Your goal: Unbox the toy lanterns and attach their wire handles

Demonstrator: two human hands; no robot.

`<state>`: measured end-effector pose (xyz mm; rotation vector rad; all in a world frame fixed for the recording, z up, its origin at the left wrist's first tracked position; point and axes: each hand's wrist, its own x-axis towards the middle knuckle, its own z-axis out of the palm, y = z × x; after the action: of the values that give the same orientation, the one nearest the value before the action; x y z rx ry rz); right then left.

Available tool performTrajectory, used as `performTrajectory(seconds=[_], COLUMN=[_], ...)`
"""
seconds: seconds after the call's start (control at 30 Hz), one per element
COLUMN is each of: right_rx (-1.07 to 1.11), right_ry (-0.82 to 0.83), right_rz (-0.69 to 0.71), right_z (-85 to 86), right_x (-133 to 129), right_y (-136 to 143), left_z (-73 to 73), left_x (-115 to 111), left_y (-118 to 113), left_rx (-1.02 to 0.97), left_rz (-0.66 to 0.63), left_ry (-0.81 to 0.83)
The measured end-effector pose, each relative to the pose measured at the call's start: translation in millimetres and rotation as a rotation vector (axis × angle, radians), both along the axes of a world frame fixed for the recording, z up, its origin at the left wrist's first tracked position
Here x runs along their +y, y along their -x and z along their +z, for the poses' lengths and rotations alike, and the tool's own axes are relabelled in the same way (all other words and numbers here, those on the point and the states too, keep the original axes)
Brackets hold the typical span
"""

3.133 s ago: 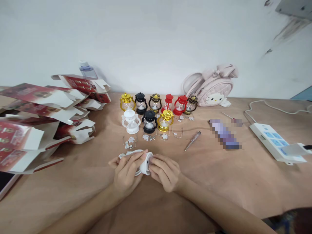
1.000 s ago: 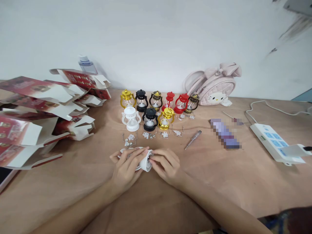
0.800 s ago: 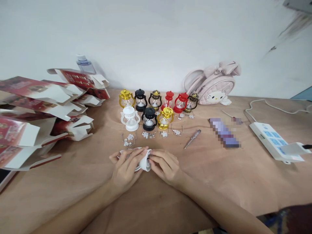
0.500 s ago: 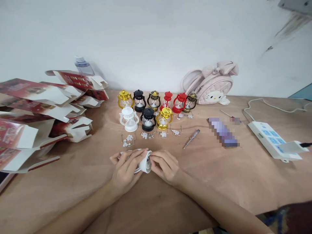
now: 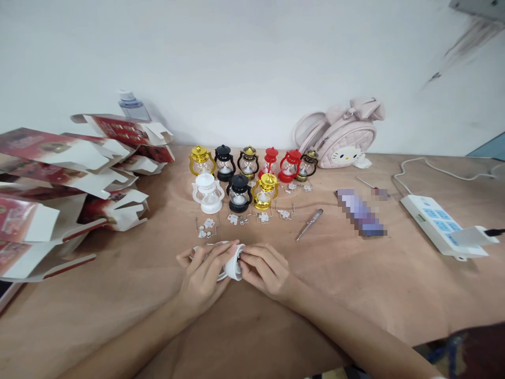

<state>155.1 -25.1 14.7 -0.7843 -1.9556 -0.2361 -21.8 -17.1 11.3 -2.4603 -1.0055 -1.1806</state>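
A white lantern (image 5: 233, 267) lies on its side, its round base turned to the right. My left hand (image 5: 205, 273) is wrapped round its body. The bent fingers of my right hand (image 5: 266, 268) are at the open underside of the base, where small metal parts show; whether they pinch something is hidden. Beyond my hands stand another white lantern (image 5: 208, 195), a black lantern (image 5: 239, 195) and a gold lantern (image 5: 265, 192), with more lanterns behind. Small wire pieces and white bits (image 5: 208, 225) lie in front of them.
Red and white boxes (image 5: 90, 163) are piled at the left, a bottle (image 5: 134, 107) behind. A clear screwdriver (image 5: 310, 223), a blurred phone (image 5: 361, 213), a power strip (image 5: 437, 221) with a cable and a pink bag (image 5: 347, 139) are on the right.
The fingers of my right hand have shifted slightly left, closer in at the lantern's base. The whole view has moved very slightly.
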Motion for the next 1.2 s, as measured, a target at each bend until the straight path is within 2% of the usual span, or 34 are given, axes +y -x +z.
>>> performTrajectory(seconds=[0.43,0.8,1.03,1.2], right_rx=[0.001,0.021,0.030,0.027], right_ry=[-0.046,0.006,-0.015,-0.058], right_rz=[-0.015,0.030,-0.010,0.032], right_z=[-0.9,0.5,1.3,-2.3], right_x=[0.8,0.9,-0.4,1.6], right_y=[0.3,-0.8,0.0,-0.7], left_z=[-3.9,-1.2,0.8,-0.7], left_x=[-0.6,0.0,-0.3,-0.8], left_y=[1.0,1.2,0.9,1.2], left_rx=[-0.011,0.003,0.003,0.010], left_rz=[-0.029,-0.033,-0.023,-0.010], left_ry=[0.034,0.033,0.021,0.015])
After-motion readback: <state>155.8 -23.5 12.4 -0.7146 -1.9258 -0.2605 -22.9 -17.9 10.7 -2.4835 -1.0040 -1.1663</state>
